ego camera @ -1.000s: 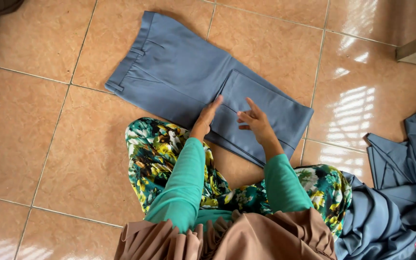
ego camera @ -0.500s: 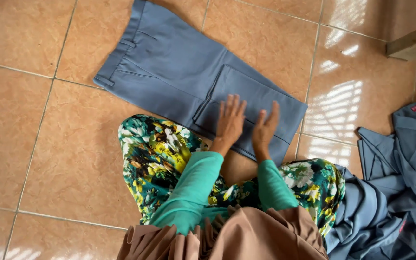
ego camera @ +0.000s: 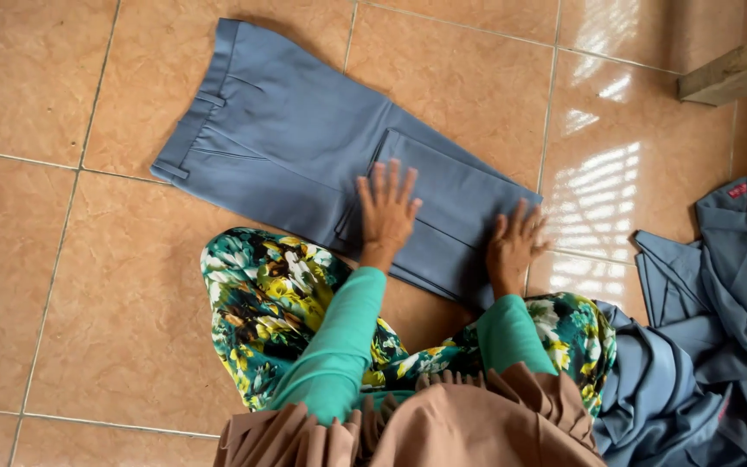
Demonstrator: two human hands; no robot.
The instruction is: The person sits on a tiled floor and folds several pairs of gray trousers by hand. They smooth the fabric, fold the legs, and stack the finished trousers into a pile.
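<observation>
A pair of grey-blue trousers (ego camera: pixel 296 147) lies flat on the tiled floor, its legs folded back over themselves. My left hand (ego camera: pixel 386 212) rests palm down with fingers spread on the folded leg part, near its left edge. My right hand (ego camera: pixel 514 246) presses flat on the same folded part at its right end, fingers apart. Both sleeves are teal. Neither hand holds anything.
My knees in floral green fabric (ego camera: pixel 278 303) sit just below the trousers. A heap of more grey-blue garments (ego camera: pixel 702 346) lies at the right. A wooden piece (ego camera: pixel 737 73) shows at the top right. Tan floor tiles (ego camera: pixel 62 285) surround everything.
Both hands moved from close together to flat and farther apart on the folded legs, the right sliding to the right end. The camera view shifted slightly.
</observation>
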